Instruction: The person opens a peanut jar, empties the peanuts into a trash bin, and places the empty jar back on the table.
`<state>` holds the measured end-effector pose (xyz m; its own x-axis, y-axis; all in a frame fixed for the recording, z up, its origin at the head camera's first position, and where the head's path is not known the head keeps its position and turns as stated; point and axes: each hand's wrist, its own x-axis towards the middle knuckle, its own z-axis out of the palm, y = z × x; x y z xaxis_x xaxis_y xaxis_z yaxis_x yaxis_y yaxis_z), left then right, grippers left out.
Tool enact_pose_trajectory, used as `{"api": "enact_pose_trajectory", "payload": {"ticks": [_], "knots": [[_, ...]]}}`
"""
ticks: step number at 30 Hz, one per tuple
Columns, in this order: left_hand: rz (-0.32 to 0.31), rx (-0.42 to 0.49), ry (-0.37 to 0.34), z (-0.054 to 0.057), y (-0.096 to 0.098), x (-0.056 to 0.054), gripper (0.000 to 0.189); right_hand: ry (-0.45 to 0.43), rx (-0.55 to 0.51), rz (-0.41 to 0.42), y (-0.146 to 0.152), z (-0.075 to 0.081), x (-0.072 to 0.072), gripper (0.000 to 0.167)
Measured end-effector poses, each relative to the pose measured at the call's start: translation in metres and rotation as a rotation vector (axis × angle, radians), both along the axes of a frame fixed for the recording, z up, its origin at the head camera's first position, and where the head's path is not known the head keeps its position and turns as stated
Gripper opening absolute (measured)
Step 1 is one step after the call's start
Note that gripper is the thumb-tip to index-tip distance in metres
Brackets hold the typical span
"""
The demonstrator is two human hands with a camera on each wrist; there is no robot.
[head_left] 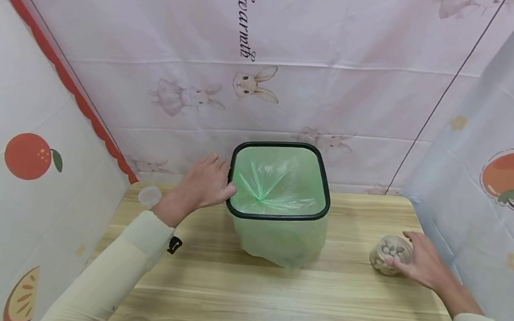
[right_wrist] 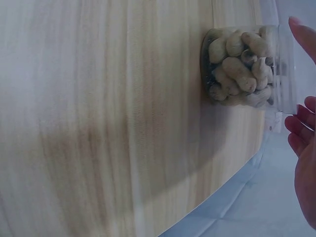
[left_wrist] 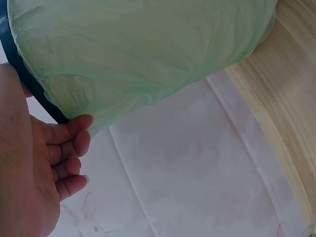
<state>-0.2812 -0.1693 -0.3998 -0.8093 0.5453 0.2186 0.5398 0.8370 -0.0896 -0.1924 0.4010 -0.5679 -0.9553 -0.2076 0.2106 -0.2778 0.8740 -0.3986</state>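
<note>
A square trash bin (head_left: 286,236) with a black rim and a green plastic liner (head_left: 278,185) stands at the back middle of the table. My left hand (head_left: 202,183) holds its left rim, thumb over the edge; the left wrist view shows curled fingers (left_wrist: 71,131) at the rim's corner (left_wrist: 42,96). On the right stands a clear jar (head_left: 389,256) filled with peanuts in their shells (right_wrist: 239,71). Around its uncovered mouth my right hand (head_left: 427,261) is spread, thumb and fingers apart, fingertips right at the jar's rim.
A round translucent lid (head_left: 149,196) lies at the table's left side, beside my left wrist. Printed cloth walls (head_left: 156,31) enclose the wooden table (head_left: 265,310) at the back and both sides. The bin stands close to the back cloth.
</note>
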Motion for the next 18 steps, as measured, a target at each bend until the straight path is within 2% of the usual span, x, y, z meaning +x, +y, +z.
{"api": "enact_pose_trajectory", "payload": {"ticks": [5, 12, 18], "knots": [[-0.001, -0.004, 0.011, 0.001, 0.000, 0.001, 0.038, -0.053, -0.052, -0.016, 0.001, -0.005, 0.003, 0.097], [-0.016, -0.011, 0.033, 0.001, 0.001, 0.001, 0.035, -0.233, -0.089, -0.076, 0.000, -0.015, 0.002, 0.110], [-0.023, -0.004, 0.052, 0.003, 0.001, 0.002, 0.035, -0.273, -0.137, -0.111, 0.001, -0.024, 0.000, 0.113]]}}
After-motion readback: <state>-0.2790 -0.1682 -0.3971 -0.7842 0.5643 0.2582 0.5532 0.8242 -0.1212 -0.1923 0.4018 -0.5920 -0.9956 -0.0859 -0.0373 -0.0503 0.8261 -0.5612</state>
